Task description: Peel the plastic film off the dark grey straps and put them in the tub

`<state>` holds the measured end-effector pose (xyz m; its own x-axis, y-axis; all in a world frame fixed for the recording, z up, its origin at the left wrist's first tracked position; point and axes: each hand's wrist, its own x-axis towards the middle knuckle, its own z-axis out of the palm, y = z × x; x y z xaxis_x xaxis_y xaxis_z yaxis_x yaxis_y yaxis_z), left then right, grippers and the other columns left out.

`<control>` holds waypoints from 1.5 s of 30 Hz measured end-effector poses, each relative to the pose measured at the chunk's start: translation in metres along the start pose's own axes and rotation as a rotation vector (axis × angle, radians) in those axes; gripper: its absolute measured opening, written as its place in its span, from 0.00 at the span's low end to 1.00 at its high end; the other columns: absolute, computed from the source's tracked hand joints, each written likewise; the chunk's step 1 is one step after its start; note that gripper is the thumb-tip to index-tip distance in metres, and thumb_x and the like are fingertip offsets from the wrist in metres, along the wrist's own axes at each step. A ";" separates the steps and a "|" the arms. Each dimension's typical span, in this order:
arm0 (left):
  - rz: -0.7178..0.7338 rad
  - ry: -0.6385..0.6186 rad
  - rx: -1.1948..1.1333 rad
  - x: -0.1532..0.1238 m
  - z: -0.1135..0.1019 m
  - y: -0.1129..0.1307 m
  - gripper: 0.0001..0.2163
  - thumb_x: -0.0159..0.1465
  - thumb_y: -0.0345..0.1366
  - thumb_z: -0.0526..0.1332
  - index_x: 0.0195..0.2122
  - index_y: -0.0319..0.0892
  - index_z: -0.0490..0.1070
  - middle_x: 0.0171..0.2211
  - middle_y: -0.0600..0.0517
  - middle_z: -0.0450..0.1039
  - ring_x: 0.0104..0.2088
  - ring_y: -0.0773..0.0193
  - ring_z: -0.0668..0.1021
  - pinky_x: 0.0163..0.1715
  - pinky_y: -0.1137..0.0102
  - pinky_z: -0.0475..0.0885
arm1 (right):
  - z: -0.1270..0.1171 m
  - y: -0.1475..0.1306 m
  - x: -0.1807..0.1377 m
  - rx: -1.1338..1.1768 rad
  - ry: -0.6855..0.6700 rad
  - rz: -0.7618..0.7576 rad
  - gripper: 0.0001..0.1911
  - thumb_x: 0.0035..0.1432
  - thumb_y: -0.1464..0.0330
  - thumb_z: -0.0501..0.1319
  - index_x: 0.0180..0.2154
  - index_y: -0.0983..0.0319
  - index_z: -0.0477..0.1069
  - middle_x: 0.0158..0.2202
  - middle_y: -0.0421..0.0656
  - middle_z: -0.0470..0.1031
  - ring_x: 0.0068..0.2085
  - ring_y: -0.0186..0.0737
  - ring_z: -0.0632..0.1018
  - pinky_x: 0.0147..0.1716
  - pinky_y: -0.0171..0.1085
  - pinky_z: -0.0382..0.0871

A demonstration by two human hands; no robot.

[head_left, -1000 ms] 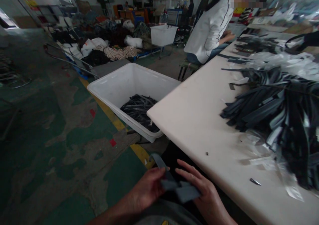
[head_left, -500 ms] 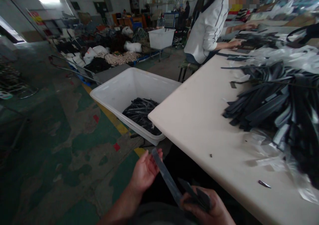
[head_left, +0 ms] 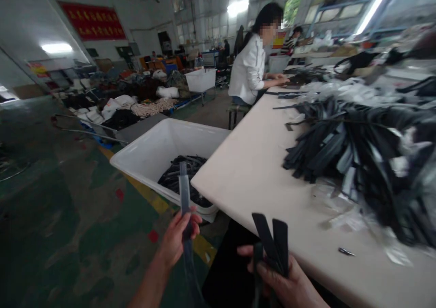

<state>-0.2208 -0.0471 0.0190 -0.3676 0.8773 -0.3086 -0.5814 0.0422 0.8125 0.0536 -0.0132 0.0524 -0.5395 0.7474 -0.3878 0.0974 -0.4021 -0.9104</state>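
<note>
My left hand (head_left: 177,239) is closed round a long grey strap (head_left: 184,194) that stands upright above my fingers. My right hand (head_left: 284,283) grips a small bundle of black straps (head_left: 274,242), their ends fanning upward. Both hands are low in front of the near edge of the cream table (head_left: 259,162). A white tub (head_left: 160,151) holding dark straps (head_left: 185,171) sits just beyond my left hand. A big heap of black straps (head_left: 361,144) lies on the table to the right.
A person in a white jacket (head_left: 248,69) sits at the table's far end, working on more straps. Clear plastic bags (head_left: 344,212) lie near the heap. Another white tub (head_left: 200,78) and piles of goods (head_left: 136,99) stand across the green floor.
My left hand has lifted the grey strap upright, away from my right hand. The bundle in my right hand has risen. The view has tilted up.
</note>
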 end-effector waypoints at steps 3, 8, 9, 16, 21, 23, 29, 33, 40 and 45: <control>-0.182 -0.296 0.260 -0.024 0.012 -0.031 0.15 0.61 0.46 0.64 0.42 0.39 0.75 0.28 0.49 0.77 0.22 0.68 0.75 0.21 0.75 0.65 | -0.007 -0.041 0.019 0.049 0.104 -0.090 0.30 0.52 0.48 0.65 0.52 0.58 0.75 0.33 0.42 0.76 0.21 0.28 0.63 0.18 0.29 0.52; -0.379 -0.615 0.451 -0.045 0.022 -0.055 0.21 0.61 0.53 0.60 0.42 0.38 0.75 0.29 0.47 0.77 0.22 0.67 0.76 0.21 0.74 0.61 | -0.020 -0.058 0.038 0.084 0.058 -0.201 0.24 0.52 0.50 0.65 0.39 0.63 0.80 0.33 0.44 0.78 0.24 0.29 0.68 0.21 0.30 0.60; -0.368 -0.625 0.465 -0.046 0.025 -0.055 0.22 0.62 0.54 0.59 0.43 0.39 0.75 0.29 0.47 0.77 0.23 0.67 0.75 0.21 0.74 0.61 | -0.020 -0.056 0.039 0.073 0.064 -0.208 0.23 0.52 0.50 0.65 0.35 0.64 0.80 0.32 0.45 0.78 0.25 0.31 0.69 0.23 0.30 0.63; -0.008 -0.443 0.669 -0.051 0.073 -0.034 0.16 0.65 0.48 0.58 0.43 0.43 0.75 0.30 0.51 0.75 0.29 0.64 0.73 0.32 0.71 0.67 | -0.001 -0.044 0.028 -0.064 0.101 -0.268 0.20 0.57 0.54 0.63 0.37 0.65 0.80 0.22 0.38 0.73 0.23 0.33 0.70 0.22 0.31 0.64; 0.014 -0.510 0.688 -0.058 0.108 -0.029 0.18 0.62 0.48 0.61 0.48 0.43 0.75 0.42 0.49 0.78 0.43 0.53 0.76 0.47 0.66 0.68 | -0.001 -0.050 0.014 -0.184 0.054 -0.325 0.14 0.56 0.59 0.65 0.29 0.64 0.79 0.25 0.39 0.75 0.28 0.36 0.72 0.28 0.33 0.68; 0.007 -0.501 0.749 -0.062 0.114 -0.031 0.16 0.63 0.46 0.60 0.46 0.43 0.76 0.44 0.48 0.78 0.45 0.51 0.75 0.49 0.65 0.67 | -0.005 -0.055 0.008 -0.278 0.000 -0.353 0.15 0.58 0.60 0.63 0.26 0.64 0.78 0.25 0.39 0.74 0.27 0.34 0.71 0.29 0.32 0.67; 0.086 -0.483 0.811 -0.073 0.107 -0.039 0.14 0.66 0.46 0.56 0.40 0.46 0.78 0.38 0.47 0.78 0.43 0.52 0.76 0.46 0.68 0.66 | -0.011 -0.060 -0.011 -0.202 -0.046 -0.297 0.17 0.60 0.57 0.61 0.30 0.64 0.77 0.22 0.38 0.69 0.22 0.32 0.67 0.22 0.31 0.64; 0.048 -0.713 0.903 -0.075 0.094 -0.041 0.20 0.69 0.47 0.48 0.35 0.44 0.76 0.30 0.47 0.76 0.32 0.58 0.76 0.36 0.68 0.66 | -0.016 -0.053 -0.016 -0.078 0.119 -0.277 0.19 0.58 0.54 0.61 0.34 0.63 0.79 0.24 0.40 0.71 0.24 0.34 0.69 0.23 0.33 0.66; -0.094 -0.716 0.999 -0.081 0.076 -0.048 0.21 0.69 0.49 0.45 0.35 0.43 0.71 0.29 0.48 0.73 0.30 0.61 0.75 0.33 0.71 0.68 | -0.027 -0.049 -0.009 -0.078 0.276 -0.194 0.21 0.51 0.51 0.64 0.30 0.63 0.80 0.18 0.38 0.65 0.17 0.28 0.57 0.13 0.30 0.48; -0.124 -0.680 0.980 -0.077 0.066 -0.049 0.21 0.67 0.54 0.49 0.39 0.43 0.73 0.29 0.50 0.75 0.28 0.63 0.75 0.31 0.71 0.66 | -0.043 -0.040 -0.009 -0.155 0.322 -0.185 0.23 0.51 0.49 0.64 0.34 0.63 0.82 0.17 0.38 0.66 0.19 0.32 0.63 0.15 0.31 0.54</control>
<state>-0.1154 -0.0853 0.0357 0.2824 0.9019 -0.3269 0.3227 0.2316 0.9177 0.0908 0.0192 0.0856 -0.2729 0.9369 -0.2185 0.1613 -0.1794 -0.9705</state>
